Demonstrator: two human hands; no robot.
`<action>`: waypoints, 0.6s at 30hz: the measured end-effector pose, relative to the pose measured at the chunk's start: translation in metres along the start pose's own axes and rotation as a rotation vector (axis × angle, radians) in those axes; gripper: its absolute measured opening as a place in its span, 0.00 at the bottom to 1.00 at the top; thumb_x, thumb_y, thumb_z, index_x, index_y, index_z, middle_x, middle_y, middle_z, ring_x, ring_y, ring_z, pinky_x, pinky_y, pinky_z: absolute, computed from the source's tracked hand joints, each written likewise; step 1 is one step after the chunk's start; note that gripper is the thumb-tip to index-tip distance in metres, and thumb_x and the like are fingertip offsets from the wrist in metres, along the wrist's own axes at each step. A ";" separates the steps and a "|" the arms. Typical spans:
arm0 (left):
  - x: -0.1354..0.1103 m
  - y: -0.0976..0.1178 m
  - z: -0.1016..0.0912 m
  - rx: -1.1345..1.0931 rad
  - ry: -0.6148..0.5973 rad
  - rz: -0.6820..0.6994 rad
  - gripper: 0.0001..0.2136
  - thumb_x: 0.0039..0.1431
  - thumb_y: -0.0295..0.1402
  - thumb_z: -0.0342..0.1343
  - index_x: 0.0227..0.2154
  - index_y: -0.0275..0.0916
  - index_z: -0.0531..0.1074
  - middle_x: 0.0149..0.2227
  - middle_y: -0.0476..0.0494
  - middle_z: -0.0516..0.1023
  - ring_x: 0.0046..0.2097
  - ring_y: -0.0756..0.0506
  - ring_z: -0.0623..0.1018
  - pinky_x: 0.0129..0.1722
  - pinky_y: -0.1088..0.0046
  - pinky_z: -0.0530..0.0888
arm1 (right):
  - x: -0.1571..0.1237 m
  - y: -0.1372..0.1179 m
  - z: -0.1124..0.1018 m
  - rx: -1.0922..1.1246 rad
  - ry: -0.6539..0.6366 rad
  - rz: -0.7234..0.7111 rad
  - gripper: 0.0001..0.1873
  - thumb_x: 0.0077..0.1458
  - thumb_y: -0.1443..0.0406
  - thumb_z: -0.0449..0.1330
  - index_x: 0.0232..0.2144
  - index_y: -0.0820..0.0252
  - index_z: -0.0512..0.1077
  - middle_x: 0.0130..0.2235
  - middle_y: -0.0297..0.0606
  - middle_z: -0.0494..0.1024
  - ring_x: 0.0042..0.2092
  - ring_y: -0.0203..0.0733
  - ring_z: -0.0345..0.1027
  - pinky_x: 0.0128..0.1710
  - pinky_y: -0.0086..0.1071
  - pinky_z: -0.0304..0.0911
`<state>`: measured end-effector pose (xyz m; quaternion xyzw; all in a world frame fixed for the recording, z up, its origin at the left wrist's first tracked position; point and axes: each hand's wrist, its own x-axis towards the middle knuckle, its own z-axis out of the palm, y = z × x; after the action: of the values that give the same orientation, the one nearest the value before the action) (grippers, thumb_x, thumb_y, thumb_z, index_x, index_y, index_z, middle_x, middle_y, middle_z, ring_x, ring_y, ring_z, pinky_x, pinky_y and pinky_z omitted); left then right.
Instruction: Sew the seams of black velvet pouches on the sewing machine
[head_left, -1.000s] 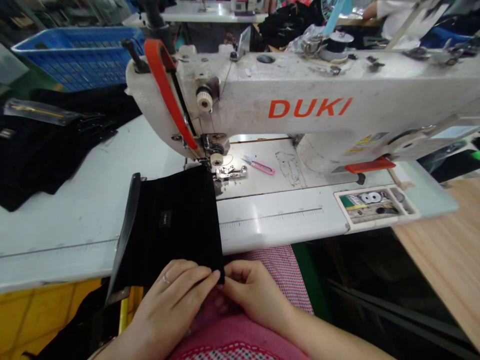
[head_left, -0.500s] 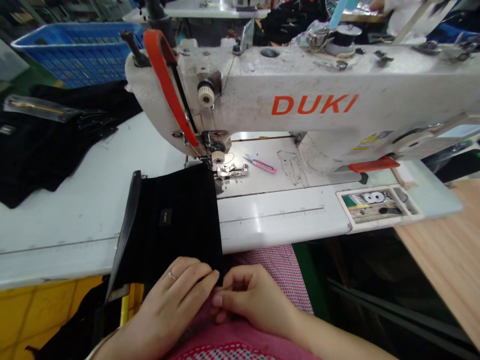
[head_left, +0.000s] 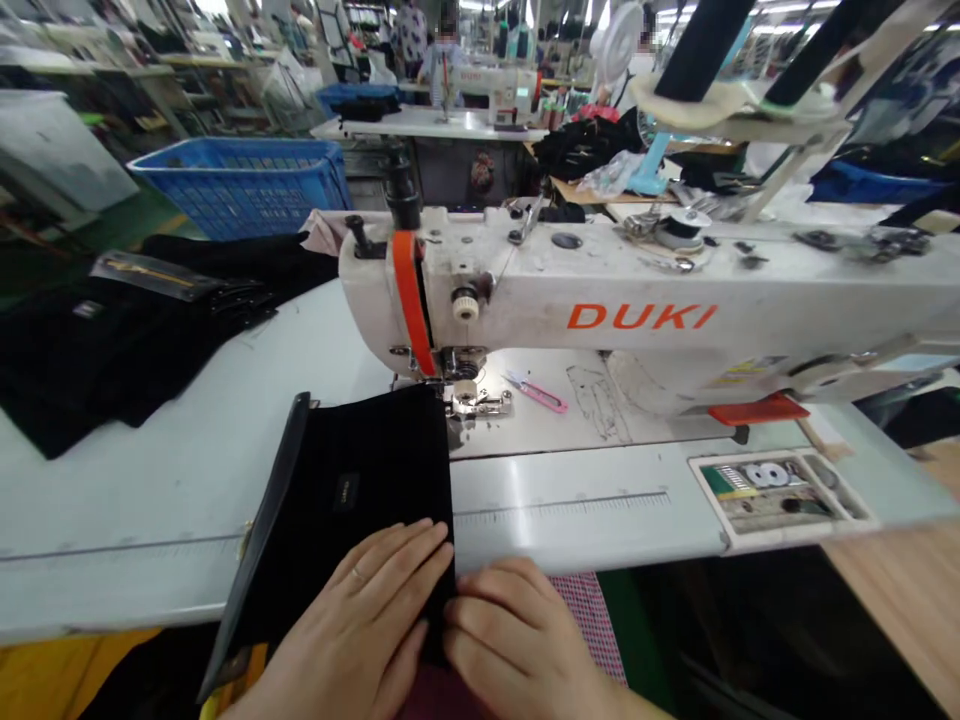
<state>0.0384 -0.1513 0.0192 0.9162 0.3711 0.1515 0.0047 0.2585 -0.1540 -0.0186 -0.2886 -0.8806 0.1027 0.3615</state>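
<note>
A black fabric piece (head_left: 390, 450) with a small dark label (head_left: 346, 492) lies on the front of the sewing machine table. Its far right corner is at the presser foot (head_left: 459, 395) of the white sewing machine (head_left: 525, 290), and a stiff dark strip runs down its left side. My left hand (head_left: 367, 600) rests on the near part of the fabric, fingers stretched out flat along its right edge. Closed, with curled fingers, my right hand (head_left: 510, 630) grips that same edge at the near end. Its fingertips are partly hidden.
Pink thread snips (head_left: 538, 393) lie on the machine bed. A tray with bobbins (head_left: 780, 490) is set into the table at right. Black fabric pieces (head_left: 150, 330) are heaped at left, before a blue basket (head_left: 247, 190). Thread cones (head_left: 705, 50) stand above the machine; people work farther back.
The head view has tilted up, showing more of the room. My left hand has moved forward onto the fabric and flattened. My right hand has curled closed at the fabric's edge.
</note>
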 end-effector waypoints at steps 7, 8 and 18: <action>0.007 -0.020 0.003 0.012 -0.058 0.078 0.25 0.62 0.21 0.47 0.63 0.34 0.64 0.63 0.38 0.70 0.65 0.40 0.66 0.63 0.58 0.71 | 0.012 0.012 0.004 0.000 -0.016 0.017 0.10 0.66 0.70 0.55 0.40 0.56 0.77 0.40 0.35 0.83 0.44 0.41 0.75 0.49 0.39 0.72; 0.006 -0.021 0.001 -0.012 -0.071 0.092 0.24 0.63 0.22 0.48 0.63 0.34 0.64 0.63 0.37 0.70 0.65 0.40 0.67 0.63 0.59 0.71 | 0.015 0.013 0.002 0.004 -0.011 0.017 0.10 0.67 0.70 0.54 0.40 0.58 0.76 0.40 0.35 0.83 0.44 0.40 0.74 0.49 0.38 0.71; 0.011 -0.039 0.007 -0.240 0.044 0.071 0.14 0.68 0.22 0.49 0.48 0.42 0.75 0.47 0.47 0.81 0.51 0.48 0.79 0.56 0.69 0.77 | 0.043 0.027 -0.004 -0.006 -0.036 0.037 0.08 0.66 0.71 0.55 0.41 0.62 0.75 0.40 0.40 0.82 0.41 0.41 0.72 0.42 0.36 0.70</action>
<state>0.0211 -0.1144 0.0112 0.9180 0.3178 0.2149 0.1006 0.2488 -0.1074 -0.0010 -0.3040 -0.8818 0.1122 0.3426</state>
